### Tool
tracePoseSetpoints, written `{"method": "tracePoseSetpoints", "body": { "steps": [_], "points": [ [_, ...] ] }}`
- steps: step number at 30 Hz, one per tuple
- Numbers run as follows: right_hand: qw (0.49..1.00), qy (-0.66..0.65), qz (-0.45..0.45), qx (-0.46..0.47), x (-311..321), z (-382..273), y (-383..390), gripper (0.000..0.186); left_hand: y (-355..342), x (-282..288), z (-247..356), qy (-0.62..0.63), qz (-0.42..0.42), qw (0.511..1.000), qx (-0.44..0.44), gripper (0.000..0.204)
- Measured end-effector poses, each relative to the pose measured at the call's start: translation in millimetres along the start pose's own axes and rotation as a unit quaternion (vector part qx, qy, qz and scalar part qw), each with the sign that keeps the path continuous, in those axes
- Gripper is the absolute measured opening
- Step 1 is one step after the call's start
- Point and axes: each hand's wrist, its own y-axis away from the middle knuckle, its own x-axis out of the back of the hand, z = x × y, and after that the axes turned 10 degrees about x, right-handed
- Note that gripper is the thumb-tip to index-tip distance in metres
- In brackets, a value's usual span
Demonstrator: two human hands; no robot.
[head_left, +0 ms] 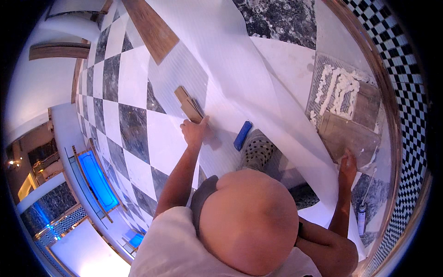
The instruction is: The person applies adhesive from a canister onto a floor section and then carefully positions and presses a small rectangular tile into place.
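Note:
A small stack of wooden flooring offcuts (pixel 189 104) is pinched at its near end by my left hand (pixel 195 132), above the white ribbed underlay sheet. Its shadow falls on the sheet beside it. My right hand (pixel 348 167) is closed at the near edge of a brown square board (pixel 344 136), with fingertips on its surface. Another brown board (pixel 368 106) adjoins it at the far right. Beyond them, wavy white adhesive beads (pixel 340 90) cover a grey ridged patch. A blue block-shaped tool (pixel 242 135) rests on the underlay between my hands, next to my patterned sock.
White underlay (pixel 221 55) curls up in a long fold between the boards and me. A wooden plank (pixel 154 32) lies far left on black-and-white floor squares (pixel 131 127). An adhesive tube (pixel 362 217) is near right, beside the wooden edging (pixel 395 138) and checkered strip.

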Motion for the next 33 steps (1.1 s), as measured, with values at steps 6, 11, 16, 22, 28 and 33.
{"method": "tracePoseSetpoints", "body": {
  "steps": [6, 11, 16, 22, 28, 33],
  "points": [
    [1.0, -0.022, 0.007, 0.009, 0, -18, 0, 0.036, -17, -16, -7, 0.042, -0.074, 0.995, 0.045, 0.088],
    [0.999, -0.033, 0.016, -0.006, 1, -16, 5, 0.035, -24, -23, -13, 0.118, -0.111, 0.986, 0.037, 0.075],
    [1.0, -0.023, 0.015, 0.001, 2, -7, 9, 0.035, -28, -28, -20, 0.225, -0.187, 0.956, 0.03, 0.062],
    [0.999, -0.029, 0.015, 0.004, -3, -13, 6, 0.032, -50, -35, -51, 0.286, -0.154, 0.945, 0.042, 0.045],
    [0.999, -0.036, 0.015, -0.004, -12, 2, 8, 0.031, -39, -45, -26, 0.207, 0.04, 0.977, 0.012, 0.05],
    [0.999, 0.027, -0.012, 0.017, -10, -12, 16, 0.029, -19, -31, -7, 0.255, -0.11, 0.961, 0.013, 0.043]
  ]
}}
